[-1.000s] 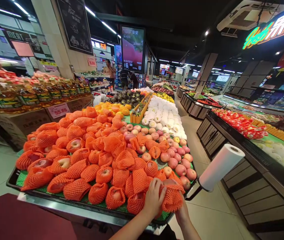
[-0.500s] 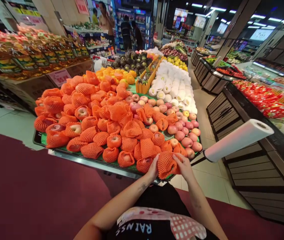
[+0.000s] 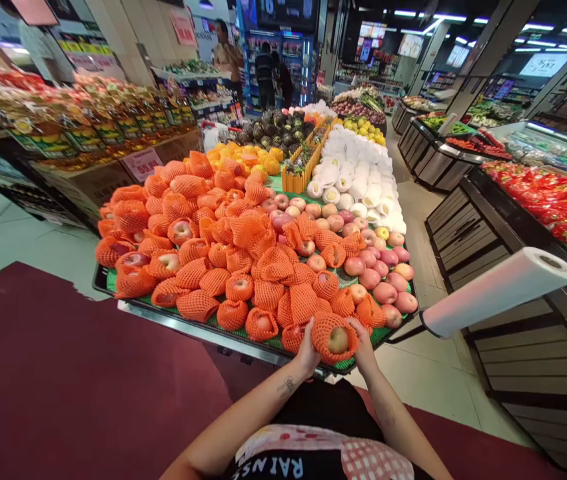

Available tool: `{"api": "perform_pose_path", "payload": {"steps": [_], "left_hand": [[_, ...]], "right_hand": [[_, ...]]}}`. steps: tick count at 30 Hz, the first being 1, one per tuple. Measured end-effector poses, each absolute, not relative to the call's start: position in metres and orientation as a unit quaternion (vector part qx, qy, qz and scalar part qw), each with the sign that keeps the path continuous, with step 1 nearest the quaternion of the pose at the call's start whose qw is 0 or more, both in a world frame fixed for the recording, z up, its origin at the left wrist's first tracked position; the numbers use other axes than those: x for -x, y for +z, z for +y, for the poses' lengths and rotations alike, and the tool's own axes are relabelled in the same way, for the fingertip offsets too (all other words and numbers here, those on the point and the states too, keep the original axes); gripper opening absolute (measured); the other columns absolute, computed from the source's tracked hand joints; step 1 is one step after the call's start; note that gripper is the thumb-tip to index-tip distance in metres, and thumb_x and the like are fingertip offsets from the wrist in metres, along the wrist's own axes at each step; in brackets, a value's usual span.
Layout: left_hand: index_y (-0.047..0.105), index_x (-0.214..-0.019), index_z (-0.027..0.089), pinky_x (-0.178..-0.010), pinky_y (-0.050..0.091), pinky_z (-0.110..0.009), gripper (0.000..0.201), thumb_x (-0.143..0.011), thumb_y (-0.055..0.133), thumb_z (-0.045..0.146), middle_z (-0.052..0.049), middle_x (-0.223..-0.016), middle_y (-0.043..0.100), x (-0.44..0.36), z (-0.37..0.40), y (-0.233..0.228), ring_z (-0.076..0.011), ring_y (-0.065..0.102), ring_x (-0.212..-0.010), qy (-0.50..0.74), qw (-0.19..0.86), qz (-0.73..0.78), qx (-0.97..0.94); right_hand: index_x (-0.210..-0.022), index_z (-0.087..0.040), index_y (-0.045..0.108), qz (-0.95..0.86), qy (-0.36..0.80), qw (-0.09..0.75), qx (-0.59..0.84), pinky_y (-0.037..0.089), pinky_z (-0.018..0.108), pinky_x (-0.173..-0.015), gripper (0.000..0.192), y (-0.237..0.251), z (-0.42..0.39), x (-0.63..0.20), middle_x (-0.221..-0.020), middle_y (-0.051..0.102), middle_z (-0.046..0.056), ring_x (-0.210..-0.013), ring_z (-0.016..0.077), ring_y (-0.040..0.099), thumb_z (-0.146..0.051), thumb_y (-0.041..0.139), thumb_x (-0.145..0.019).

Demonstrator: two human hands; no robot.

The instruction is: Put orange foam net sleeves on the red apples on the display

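Between my two hands is an apple (image 3: 338, 341) in an orange foam net (image 3: 322, 331), its bare end facing up toward me through the net's opening. My left hand (image 3: 308, 352) is closed on its left side. My right hand (image 3: 363, 343) grips the right side, fingers partly hidden behind the net. Both hands are at the front edge of the display stand. Just beyond them lie netted apples (image 3: 263, 325) in a heap, and to the right are bare apples (image 3: 385, 293) on a green mat.
A plastic bag roll (image 3: 500, 293) sticks out at the stand's right corner. White-netted fruit (image 3: 358, 173), a yellow picket planter (image 3: 296, 179) and dark striped melons (image 3: 276, 130) lie farther back. Oil bottles (image 3: 86, 133) stand at left, a dark produce counter (image 3: 493, 267) at right.
The held apple has turned so its bare end shows through the net's opening; before, orange net covered it. My right hand has shifted to its side. The whole view has moved slightly.
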State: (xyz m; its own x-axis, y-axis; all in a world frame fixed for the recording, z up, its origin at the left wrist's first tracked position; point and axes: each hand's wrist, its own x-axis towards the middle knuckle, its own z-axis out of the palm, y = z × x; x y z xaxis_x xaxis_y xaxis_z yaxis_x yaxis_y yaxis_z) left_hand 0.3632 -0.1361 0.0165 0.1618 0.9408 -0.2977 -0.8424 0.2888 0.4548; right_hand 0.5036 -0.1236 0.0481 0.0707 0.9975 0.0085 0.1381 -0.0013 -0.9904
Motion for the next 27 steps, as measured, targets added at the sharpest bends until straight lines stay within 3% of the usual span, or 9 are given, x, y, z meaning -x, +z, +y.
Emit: {"api": "perform_pose_path", "payload": {"steps": [2,4,8,10,13,16,19,23,27], "left_hand": [[0.074,-0.108,0.014,-0.125,0.030,-0.046,0.064,-0.073,0.075,0.068,-0.014,-0.123,0.075,-0.362,-0.135,0.013,-0.0353,0.051,-0.141,0.578,0.761,0.277,-0.106],[0.073,-0.113,0.014,-0.127,0.027,-0.048,0.069,-0.075,0.072,0.071,-0.015,-0.131,0.071,-0.363,-0.135,0.011,-0.0353,0.047,-0.145,0.557,0.763,0.299,-0.133],[0.067,-0.130,0.016,-0.129,0.022,-0.048,0.073,-0.083,0.064,0.071,-0.015,-0.147,0.060,-0.367,-0.138,0.016,-0.0337,0.040,-0.150,0.501,0.725,0.359,-0.306],[0.060,-0.141,0.018,-0.129,0.021,-0.048,0.075,-0.086,0.064,0.068,-0.014,-0.153,0.055,-0.373,-0.140,0.021,-0.0320,0.040,-0.150,0.465,0.687,0.359,-0.428],[0.053,-0.147,0.018,-0.124,0.033,-0.047,0.076,-0.088,0.064,0.064,-0.014,-0.153,0.054,-0.386,-0.138,0.027,-0.0307,0.048,-0.144,0.403,0.653,0.324,-0.554],[0.058,-0.141,0.020,-0.097,0.056,-0.040,0.063,-0.093,0.059,0.060,-0.013,-0.138,0.066,-0.401,-0.128,0.034,-0.0260,0.070,-0.110,0.337,0.654,0.300,-0.607],[0.065,-0.128,0.019,-0.076,0.059,-0.033,0.045,-0.099,0.050,0.049,-0.010,-0.123,0.072,-0.416,-0.103,0.049,-0.0184,0.071,-0.081,0.319,0.576,0.326,-0.679],[0.056,-0.137,0.021,-0.097,0.055,-0.037,0.039,-0.100,0.050,0.031,-0.009,-0.133,0.064,-0.442,-0.044,0.072,-0.0237,0.064,-0.113,0.327,0.311,0.436,-0.779],[0.046,-0.146,0.017,-0.099,0.053,-0.039,0.049,-0.097,0.046,0.012,-0.017,-0.146,0.055,-0.472,0.021,0.083,-0.0285,0.054,-0.129,0.207,0.099,0.558,-0.797]], "right_hand": [[-0.105,-0.024,0.074,-0.523,0.403,0.506,0.555,0.049,0.049,-0.102,0.062,0.048,-0.136,-0.511,-0.112,0.073,0.010,-0.110,0.0323,0.063,-0.078,0.058,-0.081],[-0.132,-0.027,0.063,-0.561,0.348,0.515,0.548,0.045,0.052,-0.108,0.070,0.051,-0.150,-0.520,-0.135,0.063,0.012,-0.123,0.0332,0.059,-0.079,0.044,-0.090],[-0.149,-0.028,0.047,-0.656,0.304,0.471,0.506,0.035,0.058,-0.119,0.097,0.058,-0.170,-0.529,-0.153,0.049,0.013,-0.142,0.0401,0.045,-0.074,0.078,-0.070],[-0.147,-0.027,0.048,-0.628,0.307,0.482,0.529,0.038,0.059,-0.118,0.102,0.057,-0.174,-0.531,-0.148,0.054,0.014,-0.138,0.0398,0.050,-0.059,0.092,-0.061],[-0.139,-0.027,0.052,-0.523,0.335,0.550,0.558,0.049,0.057,-0.109,0.093,0.048,-0.177,-0.542,-0.139,0.062,0.013,-0.126,0.0367,0.061,-0.043,0.096,-0.059],[-0.134,-0.027,0.057,-0.391,0.392,0.625,0.550,0.051,0.058,-0.105,0.079,0.033,-0.188,-0.568,-0.134,0.067,0.012,-0.123,0.0368,0.064,-0.040,0.092,-0.064],[-0.127,-0.027,0.066,-0.237,0.516,0.647,0.508,0.056,0.061,-0.097,0.060,0.020,-0.209,-0.600,-0.127,0.073,0.013,-0.117,0.0376,0.069,-0.052,0.082,-0.075],[-0.116,-0.028,0.074,-0.158,0.605,0.636,0.452,0.062,0.057,-0.086,0.061,0.018,-0.236,-0.635,-0.120,0.077,0.013,-0.107,0.0374,0.073,-0.068,0.078,-0.071],[-0.089,-0.031,0.081,-0.166,0.604,0.627,0.463,0.064,0.053,-0.078,0.041,0.020,-0.234,-0.659,-0.093,0.082,0.008,-0.088,0.0355,0.077,-0.064,0.080,-0.064]]}}
